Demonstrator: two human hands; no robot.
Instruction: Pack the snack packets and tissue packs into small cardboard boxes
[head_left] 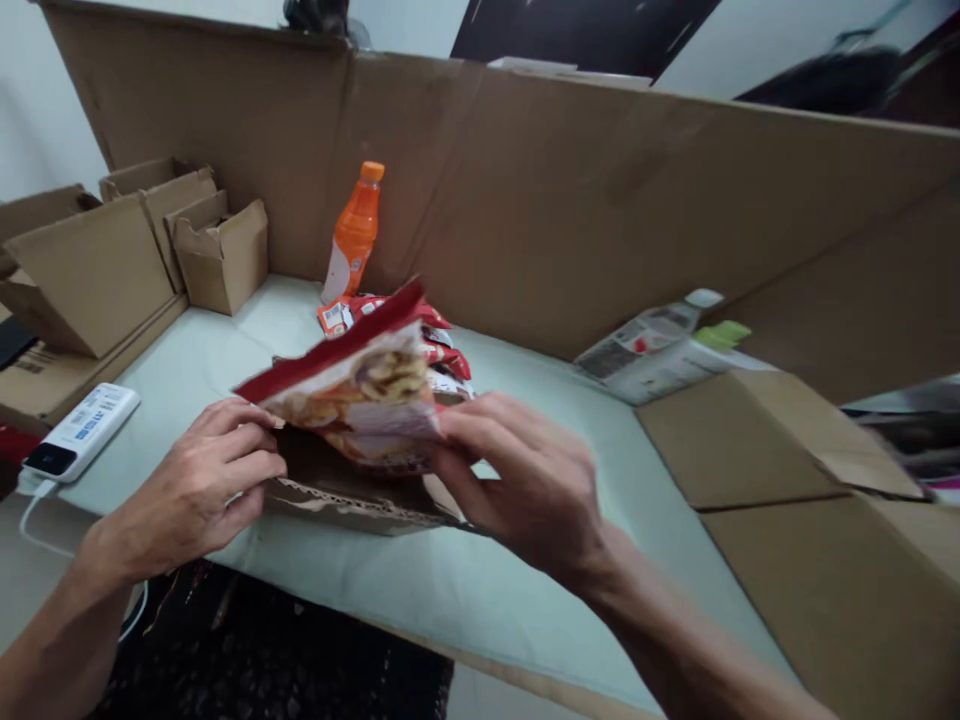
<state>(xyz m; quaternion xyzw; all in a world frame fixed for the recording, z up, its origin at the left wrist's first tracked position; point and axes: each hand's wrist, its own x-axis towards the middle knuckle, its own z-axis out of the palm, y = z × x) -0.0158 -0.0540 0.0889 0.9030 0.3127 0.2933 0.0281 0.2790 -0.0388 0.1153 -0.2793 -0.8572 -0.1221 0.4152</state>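
Note:
A red and white snack packet (360,390) is held between both hands just above a small open cardboard box (352,495) on the pale green table (420,580). My left hand (195,485) pinches the packet's left edge, fingers curled by the box's rim. My right hand (517,475) grips the packet's right side with closed fingers. More red packets (439,345) lie piled right behind the held one.
An orange drink bottle (354,232) stands against the tall cardboard wall (600,200). Folded small boxes (217,250) sit at the back left, a white power bank (82,428) with a cable at the left edge. Flat cardboard (757,440) and a plastic-wrapped bundle (652,350) lie at the right.

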